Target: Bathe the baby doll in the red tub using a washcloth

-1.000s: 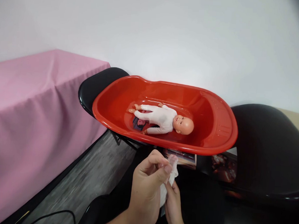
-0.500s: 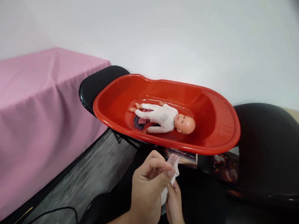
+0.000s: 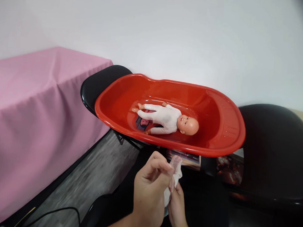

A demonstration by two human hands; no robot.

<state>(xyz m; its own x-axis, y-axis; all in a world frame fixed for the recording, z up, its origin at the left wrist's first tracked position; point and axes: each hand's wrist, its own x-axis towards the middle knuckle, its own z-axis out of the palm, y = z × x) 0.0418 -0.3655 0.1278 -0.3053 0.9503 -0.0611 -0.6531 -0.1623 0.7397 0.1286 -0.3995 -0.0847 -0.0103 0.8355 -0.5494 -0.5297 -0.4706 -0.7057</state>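
Observation:
My left hand (image 3: 149, 192) pinches the top of a small white crumpled wipe (image 3: 175, 169) low in the middle of the view. Just beneath it my right hand (image 3: 177, 209) grips the lower part of the same wipe, its fingers partly hidden behind the left hand. Beyond both hands a red plastic baby tub (image 3: 225, 128) rests across black chairs. A baby doll (image 3: 166, 118) in a white suit lies on its back inside the tub, head to the right.
A table under a pink cloth (image 3: 31, 99) fills the left side. One black chair (image 3: 96, 84) sits under the tub's left end, another (image 3: 272, 148) at the right. A printed box (image 3: 187, 158) lies below the tub. A black cable (image 3: 55, 212) runs over the grey floor.
The view has shifted slightly, so the tub and doll sit a little further right. My hands keep hold of the wipe, the left fingers curling a bit more around it.

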